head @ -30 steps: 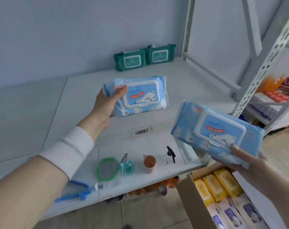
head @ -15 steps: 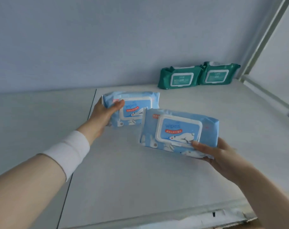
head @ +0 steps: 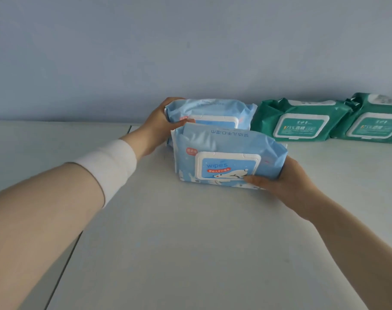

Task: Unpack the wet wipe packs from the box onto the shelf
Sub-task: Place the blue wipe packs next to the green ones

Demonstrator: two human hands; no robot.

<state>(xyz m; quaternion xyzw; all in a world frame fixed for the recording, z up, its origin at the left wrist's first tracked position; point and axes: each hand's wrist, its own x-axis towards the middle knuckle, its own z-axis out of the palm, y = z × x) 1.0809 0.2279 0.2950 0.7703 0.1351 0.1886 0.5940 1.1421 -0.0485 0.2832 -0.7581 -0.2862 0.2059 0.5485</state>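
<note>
- Shelf [head: 190, 253]: a white board. The green pack [head: 300, 121], taken here as landmark, is propped on it against the wall, and a second green pack [head: 374, 121] is set against its right side.
- Front pack [head: 226, 159]: blue, stood on its long edge with the lid outward, forward and left of the green pack. It is judged to be held upright so that it can be set down in front of the pack behind it.
- Rear pack [head: 213, 110]: blue, placed just left of the green pack and near the wall, half hidden by the front pack. It is judged to be lined up with the green row.
- Right hand [head: 286, 182]: wrapped round the front pack's right end, with the thumb laid across its face.
- Left hand [head: 157, 124]: closed on the rear pack's left end, thumb in front.
- Change: half a second earlier both packs were carried tilted back, well forward and left of the green pack. They have since been brought up to it and tipped onto edge. The box, seen a second earlier, is out of view.
</note>
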